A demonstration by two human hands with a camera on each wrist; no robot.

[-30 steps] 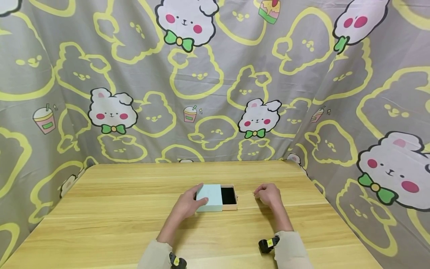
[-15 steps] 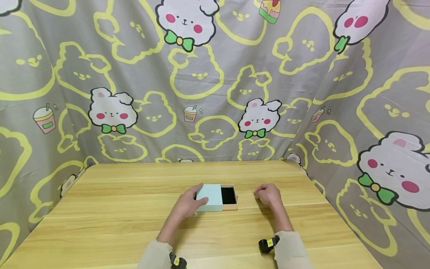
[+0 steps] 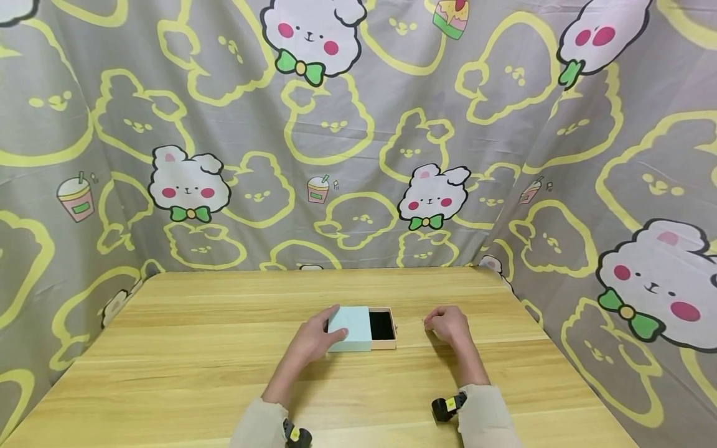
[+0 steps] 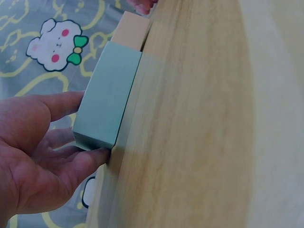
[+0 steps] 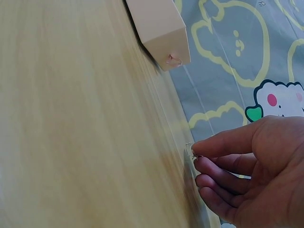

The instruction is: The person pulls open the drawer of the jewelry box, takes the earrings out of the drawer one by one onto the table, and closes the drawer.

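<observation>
A pale blue-green drawer box (image 3: 350, 326) lies on the wooden table, its peach inner drawer (image 3: 383, 328) pulled partway out to the right. Black lining shows inside the drawer. My left hand (image 3: 312, 337) holds the sleeve by its left end, thumb on the top; in the left wrist view the fingers touch the end of the sleeve (image 4: 107, 95). Right of the drawer, my right hand (image 3: 448, 325) pinches a tiny, thin, shiny item (image 5: 189, 149) between thumb and forefinger, low over the table. Its exact kind is too small to tell.
The wooden table (image 3: 224, 379) spreads around both hands. A grey cloth curtain (image 3: 347, 143) with cartoon prints rises behind it and along both sides. A small loop pull (image 5: 174, 60) sits on the drawer's front face. Each wrist wears a small black camera.
</observation>
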